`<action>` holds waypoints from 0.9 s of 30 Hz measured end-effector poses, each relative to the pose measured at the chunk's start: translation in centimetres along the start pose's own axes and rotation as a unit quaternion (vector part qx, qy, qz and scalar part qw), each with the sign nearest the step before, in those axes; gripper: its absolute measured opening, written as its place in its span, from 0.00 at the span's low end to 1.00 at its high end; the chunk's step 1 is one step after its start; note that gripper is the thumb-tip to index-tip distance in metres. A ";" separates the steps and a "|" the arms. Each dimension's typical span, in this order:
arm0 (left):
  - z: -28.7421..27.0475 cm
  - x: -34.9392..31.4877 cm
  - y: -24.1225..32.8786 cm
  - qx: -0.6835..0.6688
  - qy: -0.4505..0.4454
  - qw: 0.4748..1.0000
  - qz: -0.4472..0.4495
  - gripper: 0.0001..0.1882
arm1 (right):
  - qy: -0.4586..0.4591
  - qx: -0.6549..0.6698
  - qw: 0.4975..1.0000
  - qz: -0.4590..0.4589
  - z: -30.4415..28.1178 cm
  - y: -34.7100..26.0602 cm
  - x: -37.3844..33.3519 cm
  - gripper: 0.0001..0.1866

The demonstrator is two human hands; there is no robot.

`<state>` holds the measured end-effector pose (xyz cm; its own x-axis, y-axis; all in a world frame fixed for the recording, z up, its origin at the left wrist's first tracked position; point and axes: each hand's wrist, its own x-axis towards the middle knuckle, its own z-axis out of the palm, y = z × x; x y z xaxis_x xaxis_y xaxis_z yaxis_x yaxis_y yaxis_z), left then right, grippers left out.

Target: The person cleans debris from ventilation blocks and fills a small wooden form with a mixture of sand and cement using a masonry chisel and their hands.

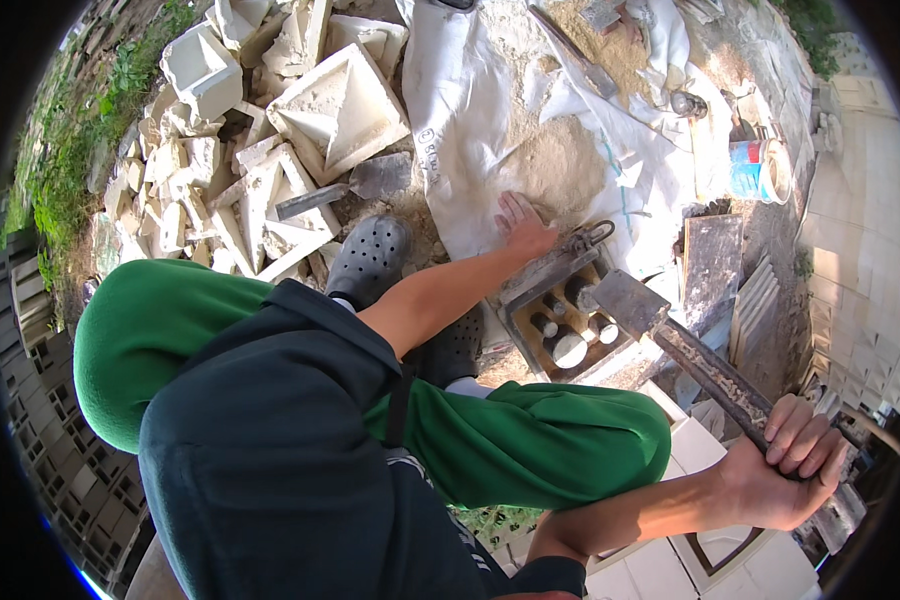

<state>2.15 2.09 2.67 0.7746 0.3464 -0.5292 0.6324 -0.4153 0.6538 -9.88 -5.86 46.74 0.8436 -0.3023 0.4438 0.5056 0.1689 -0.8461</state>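
Observation:
My left hand [520,222] rests with fingers stretched out on a white woven sheet [458,120], at the edge of a pile of pale sand [567,170]. My right hand [785,470] is wrapped round a long, dusty tool with a flat blade [630,303]; its bar slants from the lower right up toward the middle. Just below the left hand is a box-shaped mould [523,332] with several upright cylinders inside. The tool's blade overlaps the mould's right side in view; whether they touch I cannot tell. A metal loop [598,232] sticks out at the mould's far end.
Broken whitish blocks [340,110] are heaped at left, with a flat-bladed trowel [380,177] lying against them. At right stand a bucket [773,172] and a dark board [712,255]. Another long tool [575,52] lies on the sheet. My grey clog [370,255] is near the rubble.

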 end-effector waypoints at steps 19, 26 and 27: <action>-4.2 -1.7 -7.2 0.324 -0.001 0.937 0.131 0.52 | -0.040 0.039 0.998 0.012 -1.6 -0.5 0.4 0.20; -2.5 3.0 -5.7 0.340 0.058 0.867 0.359 0.55 | -0.017 0.025 0.999 0.013 -1.7 -0.4 0.3 0.20; -2.9 4.2 -5.1 0.332 0.082 0.854 0.392 0.55 | -0.014 0.028 0.999 0.015 -1.6 -0.4 0.4 0.20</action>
<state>2.15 8.14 -1.36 0.9846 -0.1676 0.0492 -0.1746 -0.9398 0.2936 -10.06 -7.56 46.74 0.8626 -0.2698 0.4280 0.4894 0.2301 -0.8412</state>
